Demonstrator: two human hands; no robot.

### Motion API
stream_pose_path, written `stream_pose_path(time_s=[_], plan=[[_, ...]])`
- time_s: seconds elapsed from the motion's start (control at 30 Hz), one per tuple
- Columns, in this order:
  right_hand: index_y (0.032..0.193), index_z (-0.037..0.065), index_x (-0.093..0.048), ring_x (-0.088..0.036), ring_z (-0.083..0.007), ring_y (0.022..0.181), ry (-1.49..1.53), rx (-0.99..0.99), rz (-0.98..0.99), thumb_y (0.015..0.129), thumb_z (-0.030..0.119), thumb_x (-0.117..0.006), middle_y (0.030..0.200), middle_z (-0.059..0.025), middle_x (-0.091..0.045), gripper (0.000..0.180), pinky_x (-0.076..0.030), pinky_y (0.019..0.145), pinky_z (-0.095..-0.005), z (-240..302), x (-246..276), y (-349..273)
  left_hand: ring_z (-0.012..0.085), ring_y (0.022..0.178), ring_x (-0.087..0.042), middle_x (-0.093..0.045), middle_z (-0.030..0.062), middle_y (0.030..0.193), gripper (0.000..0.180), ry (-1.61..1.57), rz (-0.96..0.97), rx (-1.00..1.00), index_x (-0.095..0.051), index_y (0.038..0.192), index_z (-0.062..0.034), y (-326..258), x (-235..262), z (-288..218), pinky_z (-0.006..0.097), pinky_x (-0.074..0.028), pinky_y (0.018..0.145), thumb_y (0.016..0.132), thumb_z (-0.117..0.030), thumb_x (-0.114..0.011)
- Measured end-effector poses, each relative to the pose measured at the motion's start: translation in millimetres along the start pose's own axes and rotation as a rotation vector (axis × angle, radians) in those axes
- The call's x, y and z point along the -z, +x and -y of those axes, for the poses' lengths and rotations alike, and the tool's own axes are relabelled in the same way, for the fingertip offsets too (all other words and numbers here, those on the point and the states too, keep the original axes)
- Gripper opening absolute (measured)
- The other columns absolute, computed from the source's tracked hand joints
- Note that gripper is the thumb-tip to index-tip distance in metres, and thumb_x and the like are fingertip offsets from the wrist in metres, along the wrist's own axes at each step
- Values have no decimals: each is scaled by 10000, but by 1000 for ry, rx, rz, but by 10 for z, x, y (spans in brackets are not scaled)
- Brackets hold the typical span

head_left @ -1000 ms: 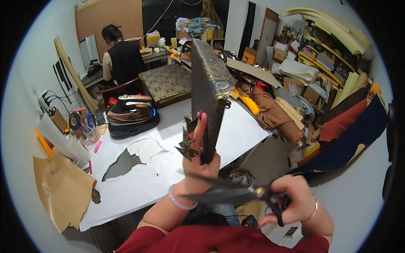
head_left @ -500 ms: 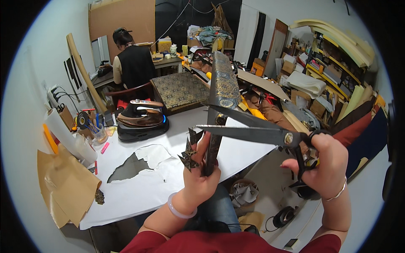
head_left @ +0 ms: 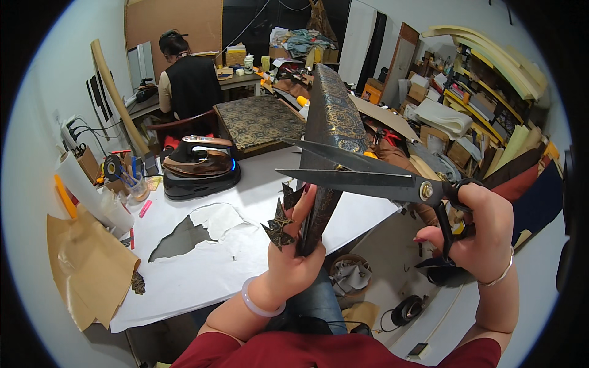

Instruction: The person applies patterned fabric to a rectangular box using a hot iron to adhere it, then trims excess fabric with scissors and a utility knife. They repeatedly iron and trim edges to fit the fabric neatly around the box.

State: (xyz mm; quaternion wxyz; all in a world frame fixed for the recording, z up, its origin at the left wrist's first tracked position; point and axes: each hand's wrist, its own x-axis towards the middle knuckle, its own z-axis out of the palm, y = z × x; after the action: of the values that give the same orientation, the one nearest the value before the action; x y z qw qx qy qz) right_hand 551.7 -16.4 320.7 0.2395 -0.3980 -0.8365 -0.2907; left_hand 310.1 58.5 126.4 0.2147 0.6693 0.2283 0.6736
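Observation:
My left hand [head_left: 293,264] is closed around the lower end of a long brocade-covered piece [head_left: 343,116], which stands tilted upward over the table. Its broad face carries a blue and gold pattern, and a dark side faces left. Pointed scraps of the same dark cloth [head_left: 280,230] stick out by my left fingers. In my right hand [head_left: 488,236] is a pair of large black scissors [head_left: 368,184], fingers and thumb in the handle loops. Their parted blades point left across the covered piece, above my left fingertips. Whether cloth lies between the blades I cannot tell.
A steam iron [head_left: 201,167] rests on its black base on the white-covered table, beside a torn paper patch [head_left: 224,221]. Brown paper [head_left: 89,264] hangs at the left edge. Behind lies a patterned panel [head_left: 261,122]; a person [head_left: 190,83] sits beyond. Crowded shelves [head_left: 472,104] stand right.
The covered piece has turned and leaned right, so more of its patterned face shows. The scissors have moved slightly up and left, blades still apart. The view has shifted a little.

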Motion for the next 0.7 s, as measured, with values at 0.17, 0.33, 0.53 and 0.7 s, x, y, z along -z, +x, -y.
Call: stream_pose_path(time_s=[0.17, 0.33, 0.53, 0.7], plan=[[995, 42, -583, -595, -300, 610, -12, -5, 1, 603, 456, -962, 738, -108, -594, 685, -472, 540, -354, -12, 4, -15, 260, 1309, -494, -440, 147, 1415, 772, -55, 30, 24, -387, 1545, 50, -21, 1, 25, 336, -402, 1078, 796, 144, -552], [992, 46, -586, -591, -291, 603, -43, 0, -23, 604, 460, -961, 727, -98, -592, 679, -466, 533, -357, -12, 0, -20, 265, 1313, -490, -436, 147, 1417, 753, -22, 16, 2, -395, 1534, 50, -22, 4, 10, 357, -385, 1103, 802, 143, -546], [988, 51, -593, -585, -287, 592, -103, 3, -16, 603, 460, -960, 714, -89, -584, 671, -455, 522, -361, -6, 16, -40, 267, 1299, -496, -435, 149, 1409, 742, -53, 8, 20, -408, 1526, 46, -30, -2, -3, 360, -390, 1099, 803, 143, -544], [988, 45, -588, -581, -292, 585, -111, 13, -41, 609, 463, -957, 714, -89, -582, 674, -448, 513, -369, 7, 3, -19, 272, 1317, -496, -437, 143, 1410, 752, -62, 23, 21, -391, 1535, 46, -39, -3, 9, 357, -395, 1099, 805, 150, -539]])
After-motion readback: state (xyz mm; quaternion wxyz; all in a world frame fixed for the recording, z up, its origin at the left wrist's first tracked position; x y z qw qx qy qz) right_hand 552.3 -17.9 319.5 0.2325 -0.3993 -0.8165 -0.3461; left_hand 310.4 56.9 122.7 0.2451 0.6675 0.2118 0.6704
